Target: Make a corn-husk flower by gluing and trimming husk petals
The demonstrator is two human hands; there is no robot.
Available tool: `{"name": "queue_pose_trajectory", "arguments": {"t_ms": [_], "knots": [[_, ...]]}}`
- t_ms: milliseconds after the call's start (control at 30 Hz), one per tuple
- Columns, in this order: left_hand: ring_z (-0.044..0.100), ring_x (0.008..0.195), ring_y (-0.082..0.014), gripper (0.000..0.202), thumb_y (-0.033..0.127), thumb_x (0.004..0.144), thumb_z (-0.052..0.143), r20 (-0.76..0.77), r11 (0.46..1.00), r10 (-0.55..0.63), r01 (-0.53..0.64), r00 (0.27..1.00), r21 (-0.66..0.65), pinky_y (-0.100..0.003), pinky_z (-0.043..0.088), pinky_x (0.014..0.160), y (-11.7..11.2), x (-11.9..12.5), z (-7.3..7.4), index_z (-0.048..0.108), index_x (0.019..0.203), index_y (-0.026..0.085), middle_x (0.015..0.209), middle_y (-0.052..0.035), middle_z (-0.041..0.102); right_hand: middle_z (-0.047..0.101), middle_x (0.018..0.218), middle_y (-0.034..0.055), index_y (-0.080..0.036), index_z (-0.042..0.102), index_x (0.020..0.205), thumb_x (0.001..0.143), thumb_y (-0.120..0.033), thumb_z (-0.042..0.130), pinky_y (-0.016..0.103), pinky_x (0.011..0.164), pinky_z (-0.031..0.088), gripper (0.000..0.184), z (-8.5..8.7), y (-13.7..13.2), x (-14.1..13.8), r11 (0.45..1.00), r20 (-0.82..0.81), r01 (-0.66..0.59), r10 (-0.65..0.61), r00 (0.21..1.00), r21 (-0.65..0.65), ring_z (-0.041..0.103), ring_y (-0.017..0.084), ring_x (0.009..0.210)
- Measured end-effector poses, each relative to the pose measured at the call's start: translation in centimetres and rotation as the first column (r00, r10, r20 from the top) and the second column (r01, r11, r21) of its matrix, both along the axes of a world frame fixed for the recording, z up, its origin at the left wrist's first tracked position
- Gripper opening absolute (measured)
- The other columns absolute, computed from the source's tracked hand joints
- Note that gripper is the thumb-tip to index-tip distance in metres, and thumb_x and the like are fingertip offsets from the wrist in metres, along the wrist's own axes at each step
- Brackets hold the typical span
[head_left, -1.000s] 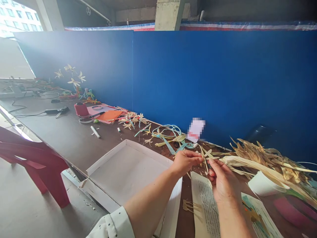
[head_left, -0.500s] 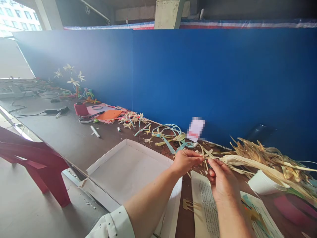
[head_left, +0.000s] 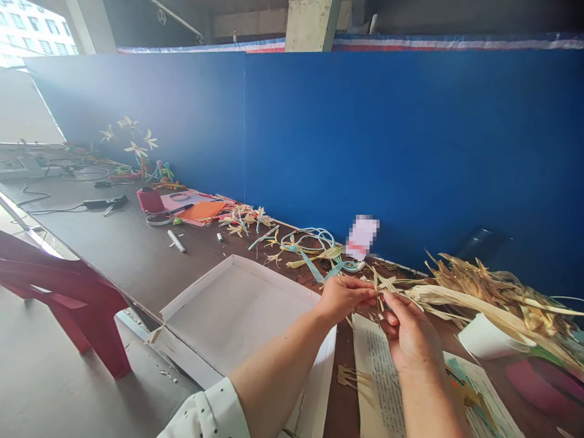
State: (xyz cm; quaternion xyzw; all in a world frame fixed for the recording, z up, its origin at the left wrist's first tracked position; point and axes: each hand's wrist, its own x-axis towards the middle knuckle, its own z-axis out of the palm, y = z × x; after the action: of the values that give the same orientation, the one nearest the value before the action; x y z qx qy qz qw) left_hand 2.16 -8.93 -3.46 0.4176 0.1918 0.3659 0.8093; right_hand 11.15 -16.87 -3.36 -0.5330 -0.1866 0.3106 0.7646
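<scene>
My left hand pinches a small pale husk flower between thumb and fingertips. Its narrow, pointed petals spread out just above my fingers. From the other side, my right hand closes its thumb and forefinger at the base of the same flower. Something small and dark shows inside my curled right fingers, too little of it to name. Beneath my hands lie printed sheets of paper. Dry corn husks are heaped to the right, with a long pale husk reaching toward my right hand.
A shallow white cardboard box lies to my left. Behind it are light-blue cords, finished husk flowers and orange paper. A white cup lies tilted at right. A blue partition borders the table; a red chair stands left.
Both hands stay almost in place around the flower. The flower's petals have shifted slightly between my fingertips.
</scene>
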Motion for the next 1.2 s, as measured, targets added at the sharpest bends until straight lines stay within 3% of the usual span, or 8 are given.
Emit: {"name": "queue_pose_trajectory", "arguments": {"t_ms": [200,567,1200], "knots": [[0.062,0.059,-0.0111,0.050,0.042,0.035,0.088,-0.022,1.000,-0.013,0.013,1.000,-0.025,-0.024,0.052,0.065,0.08,0.07,-0.05,0.073,0.070,0.010,0.059,-0.0025,0.065,0.055,0.061,-0.0030,-0.017,0.069,0.071,0.045,-0.032,0.088,0.011,0.035,0.024,0.036,0.17,0.06,-0.19,1.000,0.003,-0.006,0.006,1.000,0.016,0.033,0.003,0.048],[0.062,0.057,-0.0099,0.030,0.030,0.052,0.086,-0.040,0.999,-0.044,0.042,0.998,-0.032,-0.021,0.053,0.061,0.16,0.03,-0.17,0.068,0.066,0.010,0.057,-0.0020,0.065,0.058,0.065,-0.0025,-0.018,0.070,0.073,0.045,-0.031,0.088,0.012,0.036,0.025,0.037,0.07,-0.07,-0.24,1.000,0.009,0.004,-0.004,1.000,0.007,0.033,0.003,0.048],[0.061,0.058,-0.0099,0.036,0.035,0.048,0.087,-0.033,0.997,-0.064,0.062,0.997,-0.041,-0.024,0.052,0.067,0.07,-0.14,0.20,0.066,0.065,0.010,0.057,-0.0010,0.064,0.056,0.065,-0.0028,-0.017,0.070,0.074,0.046,-0.030,0.088,0.013,0.036,0.024,0.035,-0.07,-0.07,-0.11,1.000,-0.015,-0.023,0.023,1.000,-0.003,0.031,0.003,0.048]]}}
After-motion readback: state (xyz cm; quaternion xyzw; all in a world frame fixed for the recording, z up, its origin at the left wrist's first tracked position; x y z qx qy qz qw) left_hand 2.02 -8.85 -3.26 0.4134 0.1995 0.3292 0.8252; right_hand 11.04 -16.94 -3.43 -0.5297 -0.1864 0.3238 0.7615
